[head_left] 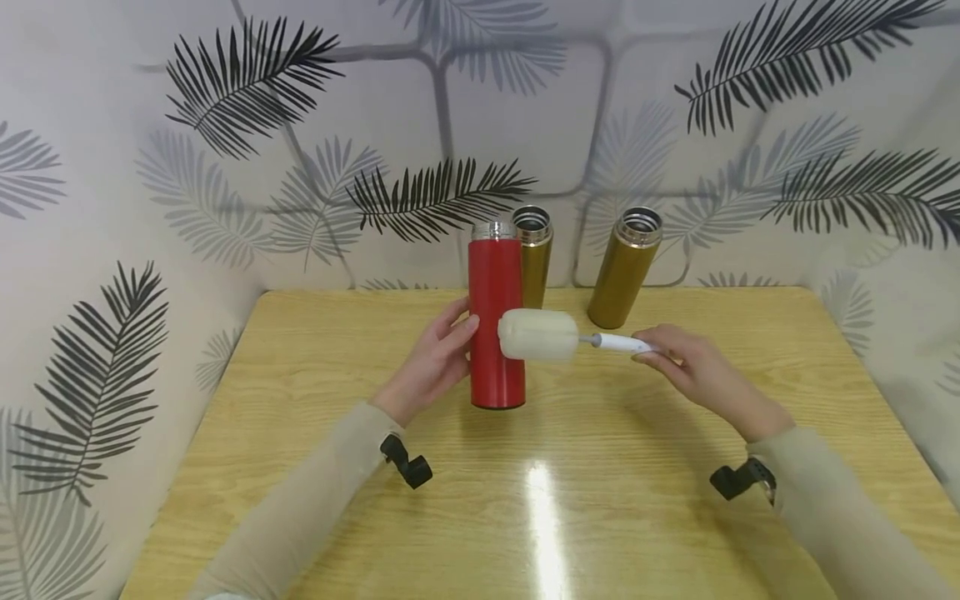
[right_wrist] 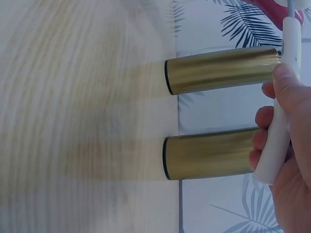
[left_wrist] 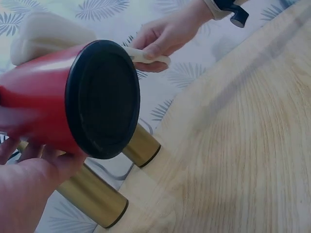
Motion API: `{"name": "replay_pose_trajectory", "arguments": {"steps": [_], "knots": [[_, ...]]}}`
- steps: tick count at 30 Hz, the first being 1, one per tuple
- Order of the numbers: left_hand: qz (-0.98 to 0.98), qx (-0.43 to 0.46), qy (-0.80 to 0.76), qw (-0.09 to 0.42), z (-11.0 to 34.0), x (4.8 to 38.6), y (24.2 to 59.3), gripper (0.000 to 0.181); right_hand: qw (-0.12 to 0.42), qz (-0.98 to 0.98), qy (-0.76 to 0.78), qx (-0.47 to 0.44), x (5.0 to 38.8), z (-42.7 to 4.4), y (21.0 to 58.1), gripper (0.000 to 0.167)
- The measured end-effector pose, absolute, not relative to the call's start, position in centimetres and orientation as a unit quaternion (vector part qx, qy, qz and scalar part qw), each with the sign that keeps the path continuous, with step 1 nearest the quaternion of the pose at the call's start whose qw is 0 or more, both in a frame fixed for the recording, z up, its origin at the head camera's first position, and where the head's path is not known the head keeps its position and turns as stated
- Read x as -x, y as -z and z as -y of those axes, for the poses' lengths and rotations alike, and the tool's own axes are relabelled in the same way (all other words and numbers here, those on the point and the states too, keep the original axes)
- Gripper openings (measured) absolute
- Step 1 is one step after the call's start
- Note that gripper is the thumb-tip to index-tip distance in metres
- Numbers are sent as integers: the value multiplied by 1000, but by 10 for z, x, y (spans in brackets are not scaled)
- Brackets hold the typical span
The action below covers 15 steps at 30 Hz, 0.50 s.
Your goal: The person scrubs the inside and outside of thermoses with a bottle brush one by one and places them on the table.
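A red vacuum flask [head_left: 495, 333] with a bare steel neck stands upright in my left hand [head_left: 438, 354], lifted off the table. In the left wrist view its black base [left_wrist: 104, 99] faces the camera, and my fingers wrap its side. My right hand [head_left: 686, 362] grips the white handle [right_wrist: 282, 116] of a bottle brush. The brush's cream sponge head [head_left: 538, 334] lies sideways in front of the flask's body in the head view; whether they touch I cannot tell.
Two gold flasks without lids stand at the table's back edge, one gold flask [head_left: 535, 258] partly behind the red one, the other gold flask [head_left: 625, 267] to its right. Behind the wooden table [head_left: 337, 517] rises a leaf-patterned wall [head_left: 300, 108].
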<state>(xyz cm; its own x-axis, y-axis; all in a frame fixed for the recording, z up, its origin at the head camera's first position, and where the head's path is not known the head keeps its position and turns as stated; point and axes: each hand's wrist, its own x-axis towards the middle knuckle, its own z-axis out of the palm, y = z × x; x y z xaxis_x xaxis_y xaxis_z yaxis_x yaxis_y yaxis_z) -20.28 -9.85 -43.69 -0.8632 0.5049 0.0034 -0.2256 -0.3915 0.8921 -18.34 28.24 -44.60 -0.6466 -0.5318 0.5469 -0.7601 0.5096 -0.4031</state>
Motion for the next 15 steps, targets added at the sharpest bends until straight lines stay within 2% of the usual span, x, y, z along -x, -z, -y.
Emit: {"name": "replay_pose_trajectory", "arguments": {"steps": [2, 6, 7, 11, 13, 15], "knots": [[-507, -143, -817, 233, 98, 202, 437, 58, 187, 852, -315, -374, 186, -282, 443, 24], [-526, -155, -800, 242, 98, 201, 439, 68, 200, 858, -305, -361, 190, -282, 437, 20], [-534, -153, -796, 240, 97, 201, 439, 73, 201, 861, -303, -356, 190, -281, 435, 19], [-565, -136, -780, 231, 96, 201, 439, 102, 202, 877, -284, -330, 190, -282, 426, 34], [-582, -127, -770, 229, 94, 201, 438, 96, 203, 882, -281, -320, 191, -282, 422, 34], [-596, -121, -761, 227, 93, 201, 437, 81, 208, 883, -279, -314, 192, -282, 420, 33]]}}
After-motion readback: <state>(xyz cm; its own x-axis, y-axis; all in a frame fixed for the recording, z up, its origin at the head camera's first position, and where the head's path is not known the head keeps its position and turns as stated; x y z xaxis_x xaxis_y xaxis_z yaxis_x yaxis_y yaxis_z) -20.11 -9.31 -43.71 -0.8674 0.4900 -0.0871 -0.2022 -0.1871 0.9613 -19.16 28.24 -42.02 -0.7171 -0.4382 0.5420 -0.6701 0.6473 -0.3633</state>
